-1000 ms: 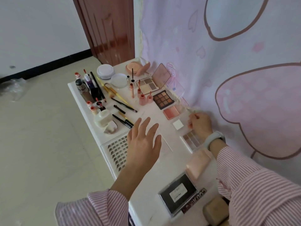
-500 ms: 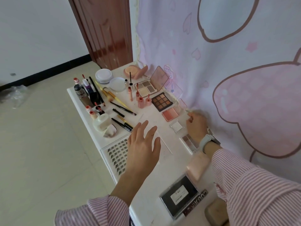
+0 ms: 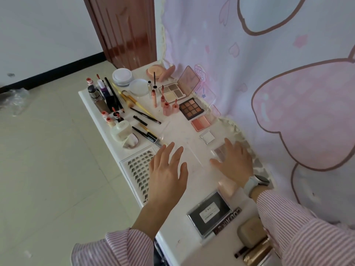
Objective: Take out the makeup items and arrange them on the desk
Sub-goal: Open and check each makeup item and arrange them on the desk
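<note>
Lash tray (image 3: pixel 138 170): lay flat at the desk's left edge, its long side running along that edge, partly under the left hand.
Left hand (image 3: pixel 167 173): hovered with fingers straight and spread, holding nothing, over the bare strip of the desk (image 3: pixel 184 244).
Small clear palette (image 3: pixel 219 152): sat on the desk by the curtain, mostly covered by the right hand — its long axis could not be told.
Right hand (image 3: pixel 233 162): flat, fingers extended over the palette, gripping nothing; whether it touched could not be told.
Key relation: the palette lay directly beneath the right hand, well to the right of the left — the right was plainly nearer.
Change: half a second earlier the right hand was curled farther back beside the white square compact (image 3: pixel 207 136); it had since flattened and drawn nearer.
</note>
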`<state>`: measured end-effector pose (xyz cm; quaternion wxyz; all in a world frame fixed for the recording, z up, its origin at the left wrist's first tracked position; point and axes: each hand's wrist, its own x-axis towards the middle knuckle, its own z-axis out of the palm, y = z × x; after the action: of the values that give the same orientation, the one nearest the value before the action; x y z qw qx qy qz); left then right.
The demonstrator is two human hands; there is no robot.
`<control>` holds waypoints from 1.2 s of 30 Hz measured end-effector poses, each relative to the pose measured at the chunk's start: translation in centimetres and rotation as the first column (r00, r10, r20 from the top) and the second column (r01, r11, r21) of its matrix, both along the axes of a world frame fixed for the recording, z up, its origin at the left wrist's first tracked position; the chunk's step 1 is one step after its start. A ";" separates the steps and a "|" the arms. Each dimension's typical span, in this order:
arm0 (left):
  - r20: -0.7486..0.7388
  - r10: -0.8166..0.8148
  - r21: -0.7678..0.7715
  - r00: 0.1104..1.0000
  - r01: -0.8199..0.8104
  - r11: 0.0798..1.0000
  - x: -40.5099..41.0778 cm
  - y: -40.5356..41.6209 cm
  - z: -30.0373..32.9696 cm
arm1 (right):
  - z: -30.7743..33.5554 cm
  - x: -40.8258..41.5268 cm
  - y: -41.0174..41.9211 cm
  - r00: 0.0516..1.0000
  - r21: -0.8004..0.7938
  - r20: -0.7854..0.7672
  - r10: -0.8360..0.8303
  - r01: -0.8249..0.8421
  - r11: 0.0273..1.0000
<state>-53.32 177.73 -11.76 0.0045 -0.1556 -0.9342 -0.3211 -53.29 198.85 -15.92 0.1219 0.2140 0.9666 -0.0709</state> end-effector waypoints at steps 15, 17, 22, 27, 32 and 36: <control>0.498 -0.107 0.407 0.860 -0.123 0.905 4.6 -1.4 1.4 | 4.9 7.4 -4.5 0.767 -0.783 -0.499 -0.403 -0.200 0.588; 0.644 -0.235 0.478 0.728 -0.143 0.866 5.0 -1.4 1.6 | 5.2 9.4 -5.5 0.794 -0.795 -0.505 -0.339 -0.275 0.540; 0.782 -0.503 0.611 0.368 -0.297 0.734 5.5 -1.7 1.2 | 5.7 12.4 -7.4 0.879 -0.716 -0.472 -0.067 -0.338 0.610; 0.782 -0.516 0.614 0.350 -0.289 0.734 6.6 -2.6 0.7 | 5.9 13.8 -8.9 0.874 -0.607 -0.470 0.125 -0.422 0.673; 0.766 -0.414 0.632 0.493 -0.454 0.628 7.4 -3.7 -0.3 | 5.8 14.1 -9.5 0.913 -0.722 -0.387 0.128 -0.386 0.575; 0.734 -0.322 0.644 0.599 -0.462 0.610 7.9 -4.1 -0.4 | 5.7 13.7 -10.2 0.928 -0.753 -0.371 0.037 -0.324 0.573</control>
<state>-45.47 173.65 -12.19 -0.3300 0.0659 -0.5954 -0.7295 -39.57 188.65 -10.26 0.0562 0.0206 0.8530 -0.5185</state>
